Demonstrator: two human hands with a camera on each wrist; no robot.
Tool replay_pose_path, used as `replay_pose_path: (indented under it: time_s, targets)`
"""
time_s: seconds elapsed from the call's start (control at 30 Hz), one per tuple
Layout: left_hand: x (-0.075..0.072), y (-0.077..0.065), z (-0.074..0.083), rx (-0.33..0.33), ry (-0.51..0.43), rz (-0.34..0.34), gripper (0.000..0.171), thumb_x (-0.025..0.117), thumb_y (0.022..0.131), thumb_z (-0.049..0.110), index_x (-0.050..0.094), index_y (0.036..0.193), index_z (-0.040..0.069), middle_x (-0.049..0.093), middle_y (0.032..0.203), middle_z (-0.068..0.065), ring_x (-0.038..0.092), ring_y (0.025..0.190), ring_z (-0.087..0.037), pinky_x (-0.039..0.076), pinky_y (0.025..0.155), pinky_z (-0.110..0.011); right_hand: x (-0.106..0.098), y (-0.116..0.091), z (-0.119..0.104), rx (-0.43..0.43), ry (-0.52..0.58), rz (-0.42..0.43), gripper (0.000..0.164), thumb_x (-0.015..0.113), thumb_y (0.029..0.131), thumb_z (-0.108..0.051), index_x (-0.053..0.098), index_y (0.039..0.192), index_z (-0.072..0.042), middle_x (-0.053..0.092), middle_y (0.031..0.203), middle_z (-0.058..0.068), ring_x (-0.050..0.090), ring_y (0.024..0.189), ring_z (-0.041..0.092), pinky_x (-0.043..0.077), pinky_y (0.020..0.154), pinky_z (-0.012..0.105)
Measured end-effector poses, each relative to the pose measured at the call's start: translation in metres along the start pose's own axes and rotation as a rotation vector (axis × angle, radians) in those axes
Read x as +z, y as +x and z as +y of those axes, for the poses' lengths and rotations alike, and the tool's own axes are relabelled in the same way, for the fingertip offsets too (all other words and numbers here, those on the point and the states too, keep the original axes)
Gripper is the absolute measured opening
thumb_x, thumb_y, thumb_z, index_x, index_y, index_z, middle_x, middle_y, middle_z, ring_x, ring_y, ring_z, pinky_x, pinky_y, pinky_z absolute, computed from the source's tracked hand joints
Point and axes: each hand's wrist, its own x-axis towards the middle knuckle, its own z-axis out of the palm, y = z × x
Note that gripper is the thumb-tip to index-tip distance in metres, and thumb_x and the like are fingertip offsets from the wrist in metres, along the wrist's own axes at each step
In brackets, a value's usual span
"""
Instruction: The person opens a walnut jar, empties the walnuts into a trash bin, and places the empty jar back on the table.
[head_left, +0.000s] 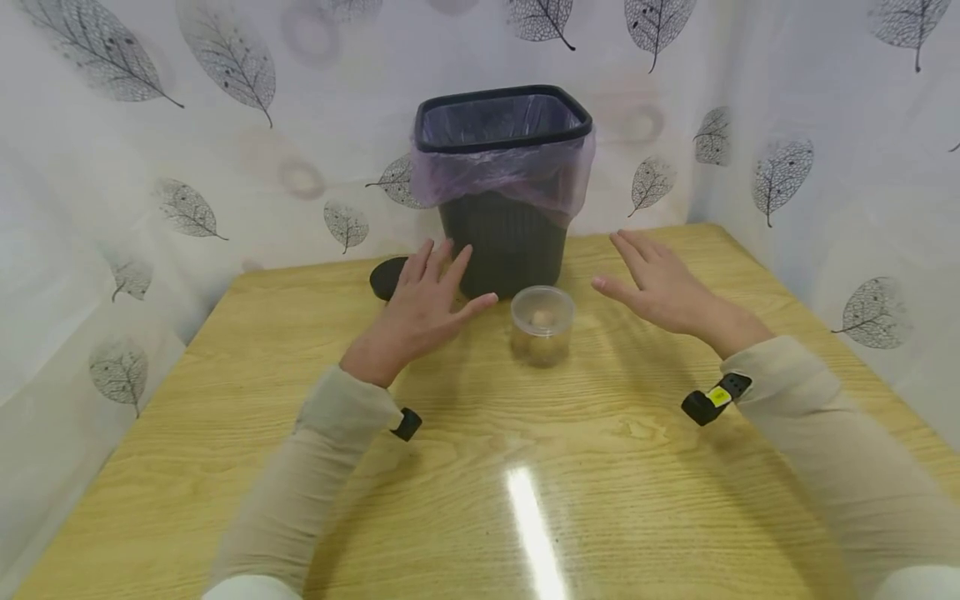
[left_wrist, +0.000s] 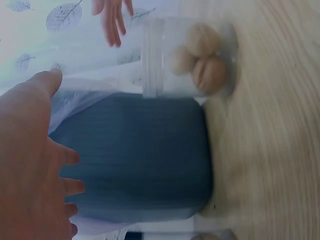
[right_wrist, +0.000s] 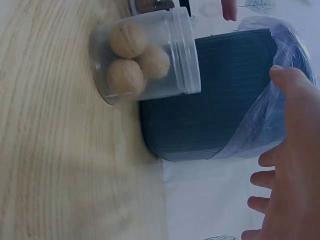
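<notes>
A clear plastic jar (head_left: pixel 542 329) with a ridged neck stands upright on the table, in front of the bin. Inside it, the wrist views show three walnuts (right_wrist: pixel 126 78). To the jar's left hovers my left hand (head_left: pixel 420 312), fingers spread and holding nothing. My right hand (head_left: pixel 660 283) is held in the air to the right of the jar, also bare, with the thumb toward it. Both hands are apart from the jar. Behind the left hand is a second jar with a black lid (head_left: pixel 386 277), mostly hidden in the head view; brown contents (right_wrist: pixel 152 5) show through its side.
A dark ribbed bin (head_left: pixel 504 242) lined with a thin purple bag (head_left: pixel 510 171) stands at the table's back edge. The wood-grain table (head_left: pixel 465 500) meets a leaf-patterned white curtain (head_left: pixel 285 208) at the back and sides.
</notes>
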Motion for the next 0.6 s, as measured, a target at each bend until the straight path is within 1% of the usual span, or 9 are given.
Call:
replay_pose_path:
  time_s: [0.1,0.3,0.47,0.6]
  targets:
    - [0.005,0.002,0.007,0.021,0.01,-0.006,0.085,0.035,0.097,0.068,0.009,0.161,0.018,0.008,0.167,-0.014,-0.004,0.155,-0.035,0.002,0.125,-0.051,0.008,-0.001,-0.002,-0.01,0.096,-0.018,0.083,0.044,0.101,-0.052,0.011,0.159,-0.003,0.013,0.164,0.025,0.012,0.15,0.046,0.011,0.121,0.061]
    - [0.016,0.01,0.019,0.061,-0.017,-0.009,0.082,0.037,0.098,0.066,0.013,0.161,0.017,0.015,0.166,-0.014,0.005,0.154,-0.035,0.008,0.125,-0.05,0.023,-0.001,-0.006,-0.042,0.269,-0.063,0.076,0.044,0.103,-0.046,0.015,0.158,-0.001,0.016,0.163,0.025,0.012,0.151,0.045,0.011,0.121,0.061]
    - [0.023,0.017,0.028,0.084,-0.035,-0.014,0.082,0.035,0.099,0.065,0.016,0.16,0.015,0.02,0.164,-0.015,0.012,0.153,-0.035,0.012,0.125,-0.047,0.036,-0.002,-0.009,-0.031,0.335,-0.068,0.073,0.046,0.103,-0.044,0.02,0.157,-0.004,0.021,0.162,0.022,0.015,0.151,0.042,0.013,0.121,0.059]
    - [0.027,0.022,0.034,0.085,-0.061,-0.018,0.082,0.035,0.098,0.066,0.016,0.16,0.015,0.021,0.164,-0.015,0.017,0.152,-0.035,0.019,0.124,-0.049,0.044,-0.002,-0.009,-0.039,0.368,-0.074,0.073,0.049,0.102,-0.042,0.021,0.157,-0.003,0.021,0.162,0.022,0.016,0.151,0.041,0.014,0.121,0.059]
